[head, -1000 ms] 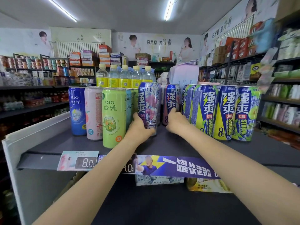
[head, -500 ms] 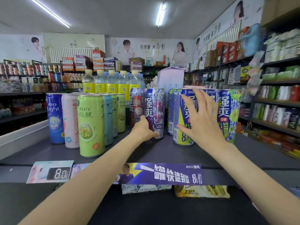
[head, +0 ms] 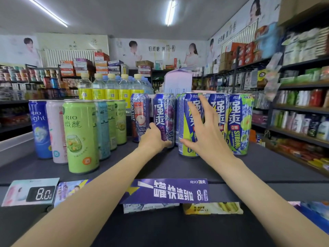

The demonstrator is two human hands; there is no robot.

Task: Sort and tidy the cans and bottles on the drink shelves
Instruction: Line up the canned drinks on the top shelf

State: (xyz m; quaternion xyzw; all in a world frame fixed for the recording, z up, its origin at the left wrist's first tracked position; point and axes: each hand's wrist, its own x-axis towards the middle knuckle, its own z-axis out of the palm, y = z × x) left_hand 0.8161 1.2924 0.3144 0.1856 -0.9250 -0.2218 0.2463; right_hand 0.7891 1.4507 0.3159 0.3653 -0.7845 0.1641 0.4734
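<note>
- green can [head: 81, 136] stands upright front-left on the shelf [head: 124, 164]
- left hand [head: 153, 139], mid-frame, grips the base of the purple grape can [head: 164, 118]
- right hand [head: 207, 134], fingers spread wide, reaches over the blue-lime can [head: 186, 125] just right of it

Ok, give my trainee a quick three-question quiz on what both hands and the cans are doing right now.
1. True or false: the left hand grips the purple grape can.
2. The right hand is: A) fist, B) fingers spread at the blue-and-lime can, C) off the shelf.
3. What colour is the nearest can on the left?

Key: 1 true; 2 B; 3 green.
</note>
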